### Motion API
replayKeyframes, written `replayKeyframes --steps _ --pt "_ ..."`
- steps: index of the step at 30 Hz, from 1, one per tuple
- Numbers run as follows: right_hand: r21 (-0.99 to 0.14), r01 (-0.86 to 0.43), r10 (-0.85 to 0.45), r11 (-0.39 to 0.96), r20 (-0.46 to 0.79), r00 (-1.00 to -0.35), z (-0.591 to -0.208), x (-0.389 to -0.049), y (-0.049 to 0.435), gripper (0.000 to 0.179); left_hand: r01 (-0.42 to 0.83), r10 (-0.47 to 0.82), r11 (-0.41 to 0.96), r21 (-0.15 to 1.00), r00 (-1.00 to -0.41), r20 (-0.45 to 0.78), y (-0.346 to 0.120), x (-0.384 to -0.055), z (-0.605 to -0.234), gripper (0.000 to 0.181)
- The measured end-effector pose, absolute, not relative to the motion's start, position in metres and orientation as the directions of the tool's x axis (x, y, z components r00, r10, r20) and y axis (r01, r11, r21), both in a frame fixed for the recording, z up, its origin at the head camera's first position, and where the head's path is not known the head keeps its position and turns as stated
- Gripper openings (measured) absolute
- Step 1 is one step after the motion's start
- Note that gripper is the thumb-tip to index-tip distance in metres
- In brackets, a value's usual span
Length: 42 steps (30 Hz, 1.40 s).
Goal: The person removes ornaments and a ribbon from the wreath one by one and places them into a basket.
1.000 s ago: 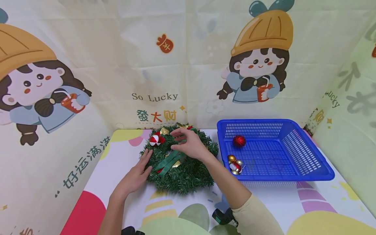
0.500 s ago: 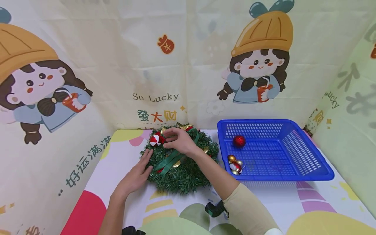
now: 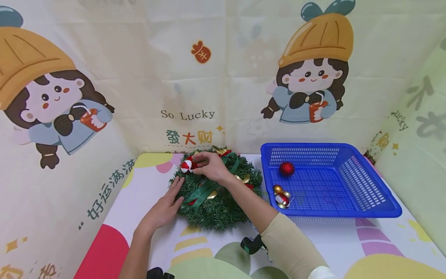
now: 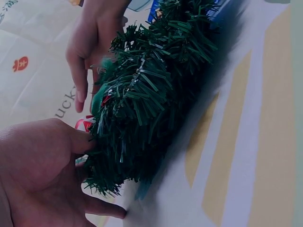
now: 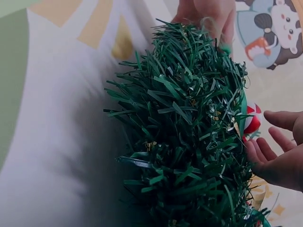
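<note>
Lying on the far left part of the green wreath (image 3: 223, 217), the red-and-white ball (image 3: 186, 166) is just to the left of the fingertips of the right hand (image 3: 210, 168). To me, this small sideways relation seems the one which matters most. The ball is round, so it gives no long axis to follow; the green ribbon (image 3: 205, 192) near it runs aslant, from the near left to the far right.

The right hand is the nearer one. Its fingers are loosely bent and not closed; from the right wrist I see a gap between the upper fingertip and the ball, but whether other fingers touch the red part beside it, I cannot tell. The left hand (image 3: 164, 207) rests at the left edge of the wreath with fingers spread, gripping nothing, and the ball is a little beyond its fingertips. The wreath is flat on the table (image 3: 148, 182), while the blue basket (image 3: 334, 213) stands to its right, well apart from the ball.
</note>
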State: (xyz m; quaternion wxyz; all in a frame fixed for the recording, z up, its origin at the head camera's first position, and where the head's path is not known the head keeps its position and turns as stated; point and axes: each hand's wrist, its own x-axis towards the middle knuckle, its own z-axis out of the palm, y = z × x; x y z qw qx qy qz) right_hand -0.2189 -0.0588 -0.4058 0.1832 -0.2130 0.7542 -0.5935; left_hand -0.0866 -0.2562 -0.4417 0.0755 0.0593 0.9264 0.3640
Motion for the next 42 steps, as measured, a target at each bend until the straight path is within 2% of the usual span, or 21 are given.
replayKeyframes --steps 6,18,30,42 --pt "-0.944 -0.171 -0.517 0.282 0.0 -0.856 -0.407 -0.221 -0.065 0.04 0.061 0.167 0.728 0.682 -0.982 -0.09 -0.256 -0.087 -0.443 0.066" --pt "-0.951 -0.138 -0.506 0.277 -0.022 -0.863 -0.407 -0.221 -0.074 0.04 0.055 0.169 0.723 0.689 -0.981 -0.099 -0.255 -0.086 -0.444 0.067" --pt "-0.923 -0.195 -0.487 0.333 0.009 -0.873 -0.408 -0.219 -0.084 0.04 0.062 0.169 0.732 0.678 -0.981 -0.093 -0.255 -0.085 -0.441 0.066" --pt "-0.913 -0.192 -0.451 0.359 0.01 -0.892 -0.413 -0.221 -0.087 0.037 0.042 0.161 0.73 0.682 -0.981 -0.111 -0.256 -0.086 -0.443 0.066"
